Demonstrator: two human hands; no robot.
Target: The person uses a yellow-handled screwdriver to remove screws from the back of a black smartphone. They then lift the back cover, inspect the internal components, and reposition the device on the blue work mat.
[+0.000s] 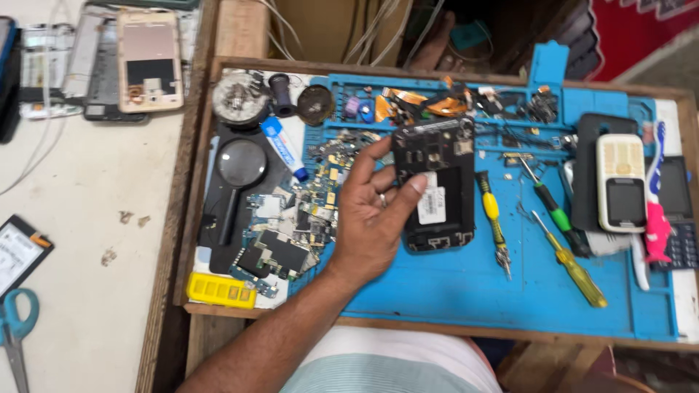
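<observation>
Scissors: blue-handled metal scissors (pixel 14 327) lie at the far left edge on the pale table, well apart from the hand.
Opened phones: a pink-gold phone back shell (pixel 149 58) and other stripped frames sit at the top left, outside the wooden tray.
Magnifier: a black round-lensed magnifying glass (pixel 239 167) lies on the left part of the blue silicone work mat (pixel 451 291), handle pointing toward the person.
Circuit boards: a heap of small green and black circuit boards (pixel 291 233) lies just left of the hand, under the wrist line.
Hand: the left hand (pixel 371 218) comes in from the lower left, the forearm slanting up to the right; it is the only hand in view.
Fingers: the thumb (pixel 408 191) presses on the phone's face and the other fingers curl behind its left edge, so the hand is closed in a grasp on the phone.
Phone: the black opened mobile phone with a white label (pixel 435 185) is held above the middle of the mat, to the right of the palm.
Long axis: the phone stands roughly upright in the picture, top end away from the person, gripped along its left long side.
Right hand: not visible.
Screwdrivers: a yellow-and-black screwdriver (pixel 494 222) lies just right of the phone; a green-handled one (pixel 557 215) and a yellow-handled one (pixel 575 273) lie further right.
Far right: a white candy-bar phone (pixel 620 182) rests on a dark phone body, near a pink toothbrush (pixel 657 218).
</observation>
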